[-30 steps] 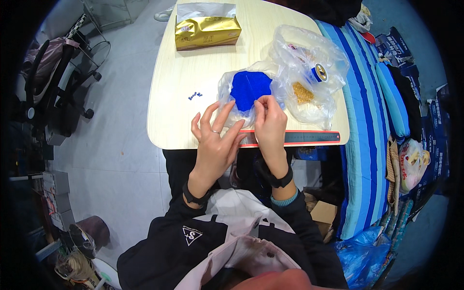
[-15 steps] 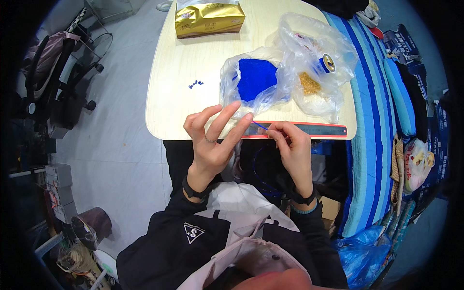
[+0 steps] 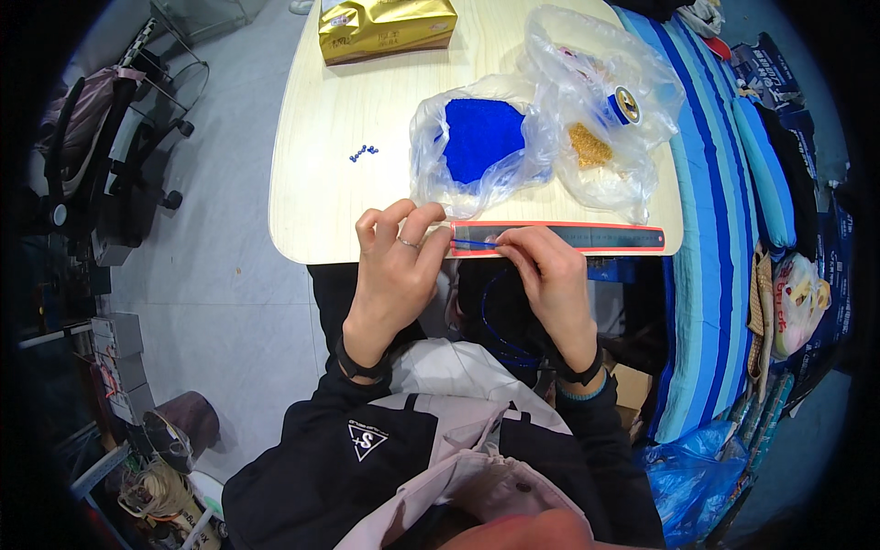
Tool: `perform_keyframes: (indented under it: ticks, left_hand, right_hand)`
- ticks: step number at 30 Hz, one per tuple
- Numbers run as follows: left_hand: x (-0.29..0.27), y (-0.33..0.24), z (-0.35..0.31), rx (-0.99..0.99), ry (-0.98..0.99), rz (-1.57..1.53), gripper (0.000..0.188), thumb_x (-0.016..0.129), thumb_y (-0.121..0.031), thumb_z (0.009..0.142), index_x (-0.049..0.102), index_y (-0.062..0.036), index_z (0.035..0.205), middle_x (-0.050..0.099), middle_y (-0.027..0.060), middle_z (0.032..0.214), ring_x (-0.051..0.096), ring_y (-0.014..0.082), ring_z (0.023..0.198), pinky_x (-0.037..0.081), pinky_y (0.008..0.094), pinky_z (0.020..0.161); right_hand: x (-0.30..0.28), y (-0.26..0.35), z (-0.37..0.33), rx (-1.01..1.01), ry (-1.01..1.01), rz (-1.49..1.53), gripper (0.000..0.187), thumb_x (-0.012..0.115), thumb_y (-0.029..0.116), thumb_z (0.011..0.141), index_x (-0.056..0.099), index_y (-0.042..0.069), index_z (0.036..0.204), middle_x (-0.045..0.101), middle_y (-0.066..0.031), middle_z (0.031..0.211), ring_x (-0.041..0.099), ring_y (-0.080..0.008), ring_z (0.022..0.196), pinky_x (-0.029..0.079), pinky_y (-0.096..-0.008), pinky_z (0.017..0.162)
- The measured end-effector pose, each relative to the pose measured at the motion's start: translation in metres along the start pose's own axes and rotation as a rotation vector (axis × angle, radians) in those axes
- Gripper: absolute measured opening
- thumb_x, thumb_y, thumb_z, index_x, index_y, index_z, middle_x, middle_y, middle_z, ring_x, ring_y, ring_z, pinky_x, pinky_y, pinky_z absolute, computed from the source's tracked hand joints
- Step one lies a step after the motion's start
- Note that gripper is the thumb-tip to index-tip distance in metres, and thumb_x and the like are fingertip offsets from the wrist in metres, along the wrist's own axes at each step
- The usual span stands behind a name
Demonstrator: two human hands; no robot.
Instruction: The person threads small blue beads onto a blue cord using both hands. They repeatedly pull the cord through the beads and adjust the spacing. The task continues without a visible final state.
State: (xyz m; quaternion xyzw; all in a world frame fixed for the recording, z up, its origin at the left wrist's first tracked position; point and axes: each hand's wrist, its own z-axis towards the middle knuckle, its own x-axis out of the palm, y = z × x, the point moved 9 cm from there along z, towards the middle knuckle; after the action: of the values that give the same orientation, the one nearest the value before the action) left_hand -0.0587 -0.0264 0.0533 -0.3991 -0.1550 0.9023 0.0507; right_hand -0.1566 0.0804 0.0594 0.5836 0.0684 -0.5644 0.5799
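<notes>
A thin blue strand (image 3: 474,244), seemingly strung with tiny beads, is stretched along the table's near edge. My left hand (image 3: 390,275) pinches its left end between thumb and index finger, the other fingers curled. A short way along, my right hand (image 3: 555,275) grips it with closed fingertips. What looks like the rest of the strand hangs in a loop below the edge. Just beyond lies a dark ruler with a red border (image 3: 605,238), partly covered by my right fingers. Past it, an opened clear plastic bag holds a heap of blue beads (image 3: 481,137).
Another clear bag holds gold beads (image 3: 587,144) and a small blue-sided spool or can (image 3: 624,106). Several dark blue round beads (image 3: 363,153) lie loose at left on the pale table (image 3: 312,202). A gold tissue pack (image 3: 387,29) stands at the back. Right of the table is a blue-striped mattress (image 3: 715,238).
My left hand has closed from spread fingers into a pinch on the strand's end. The strand, slanted before, is now drawn nearly level along the ruler. The view has shifted slightly.
</notes>
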Motion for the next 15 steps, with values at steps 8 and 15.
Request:
perform_keyframes:
  ticks: [8, 15]
  left_hand:
    - [0.0051, 0.0087, 0.0011, -0.062, 0.081, -0.039, 0.021, 0.069, -0.002, 0.066, 0.061, -0.0076, 0.085, 0.057, 0.0035, 0.095, 0.049, 0.0244, 0.093, 0.034, 0.0371, 0.082]
    - [0.0101, 0.0114, 0.0025, -0.067, 0.136, -0.106, 0.022, 0.067, -0.001, 0.069, 0.060, -0.0051, 0.089, 0.057, 0.0057, 0.088, 0.052, 0.0252, 0.088, 0.035, 0.0379, 0.081]
  right_hand:
    - [0.0030, -0.0015, 0.0061, -0.047, -0.046, -0.044, 0.009, 0.066, 0.004, 0.077, 0.063, 0.005, 0.086, 0.059, -0.0088, 0.080, 0.060, -0.0277, 0.067, 0.047, -0.0347, 0.057]
    - [0.0073, -0.0035, 0.0075, -0.077, -0.064, -0.077, 0.011, 0.067, 0.004, 0.075, 0.063, 0.006, 0.085, 0.058, -0.0061, 0.082, 0.060, -0.0245, 0.066, 0.047, -0.0329, 0.055]
